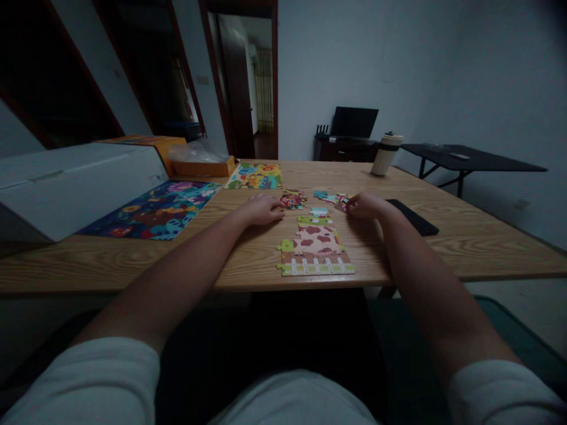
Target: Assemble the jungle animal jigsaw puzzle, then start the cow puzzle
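Note:
A partly joined jigsaw puzzle (316,241) lies near the table's front edge, with pink and brown patches above a white fence. My left hand (264,210) rests on the table, its fingers loosely stretched toward a heap of loose puzzle pieces (293,199); nothing shows in it. To the right, my right hand (367,205) has its fingertips closed on a brownish puzzle piece (341,207), partly hidden by the fingers. Other loose pieces (321,194) lie beside it. A pale blue and white piece (318,211) sits just above the joined part.
At left stand a large white box (84,183) and an orange box tray (204,169) holding clear plastic. A dark blue picture sheet (155,209) and a yellow one (257,176) lie flat. A black flat object (411,217) and a lidded cup (387,154) are at right.

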Action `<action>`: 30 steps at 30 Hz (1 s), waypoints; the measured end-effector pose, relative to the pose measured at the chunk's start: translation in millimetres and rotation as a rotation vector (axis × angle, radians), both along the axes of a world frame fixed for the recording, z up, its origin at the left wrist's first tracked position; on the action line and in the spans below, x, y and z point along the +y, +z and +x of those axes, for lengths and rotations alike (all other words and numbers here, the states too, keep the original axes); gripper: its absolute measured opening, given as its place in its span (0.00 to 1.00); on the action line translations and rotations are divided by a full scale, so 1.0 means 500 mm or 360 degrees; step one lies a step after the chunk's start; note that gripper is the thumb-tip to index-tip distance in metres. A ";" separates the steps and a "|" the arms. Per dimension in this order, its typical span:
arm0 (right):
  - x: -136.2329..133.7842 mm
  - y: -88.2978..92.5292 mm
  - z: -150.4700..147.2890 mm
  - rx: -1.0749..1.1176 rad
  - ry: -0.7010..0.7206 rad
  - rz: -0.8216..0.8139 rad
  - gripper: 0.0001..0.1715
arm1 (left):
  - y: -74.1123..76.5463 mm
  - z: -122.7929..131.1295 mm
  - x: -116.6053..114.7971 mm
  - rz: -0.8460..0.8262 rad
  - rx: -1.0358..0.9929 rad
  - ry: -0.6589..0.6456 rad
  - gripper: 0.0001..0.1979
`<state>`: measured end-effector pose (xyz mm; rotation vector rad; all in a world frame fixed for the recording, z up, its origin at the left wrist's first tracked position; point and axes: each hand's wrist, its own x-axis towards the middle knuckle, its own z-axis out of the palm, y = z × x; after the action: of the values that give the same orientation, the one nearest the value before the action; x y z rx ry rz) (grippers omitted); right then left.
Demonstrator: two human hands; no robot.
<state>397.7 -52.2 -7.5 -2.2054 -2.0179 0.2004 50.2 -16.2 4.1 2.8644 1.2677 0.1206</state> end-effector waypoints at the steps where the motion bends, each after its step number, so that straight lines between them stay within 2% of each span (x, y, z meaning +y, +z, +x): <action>1: 0.003 0.000 0.009 0.0078 -0.0018 0.0002 0.25 | -0.001 -0.002 0.003 0.0004 0.0001 0.0003 0.21; 4: 0.017 -0.002 0.037 0.0211 -0.0204 0.0101 0.33 | -0.006 -0.008 0.011 0.0005 -0.0013 0.0021 0.23; 8: 0.038 -0.014 0.067 0.0237 -0.0467 0.0148 0.35 | -0.008 -0.011 0.018 -0.0036 -0.0017 0.0029 0.24; 14: 0.050 -0.035 0.083 0.0141 -0.0367 0.0069 0.25 | -0.002 -0.011 0.014 -0.0036 -0.0005 0.0080 0.23; 21: 0.051 -0.038 0.080 0.0198 -0.0379 0.0137 0.30 | -0.028 -0.012 0.050 -0.0060 -0.0180 0.0162 0.23; 24: 0.050 -0.035 0.070 0.0181 -0.0398 0.0175 0.30 | -0.024 0.003 0.072 -0.0102 -0.0208 0.0205 0.27; 28: 0.044 -0.029 0.055 0.0186 -0.0373 0.0177 0.31 | -0.004 0.041 0.090 -0.0137 -0.0142 0.0202 0.36; 30: 0.041 -0.027 0.050 0.0187 -0.0357 0.0182 0.31 | 0.001 0.064 0.092 -0.0187 -0.0106 0.0165 0.35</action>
<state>422.7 -31.6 -21.1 -2.2678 -1.6644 0.1792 82.1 30.0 4.4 2.6746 1.3629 0.1360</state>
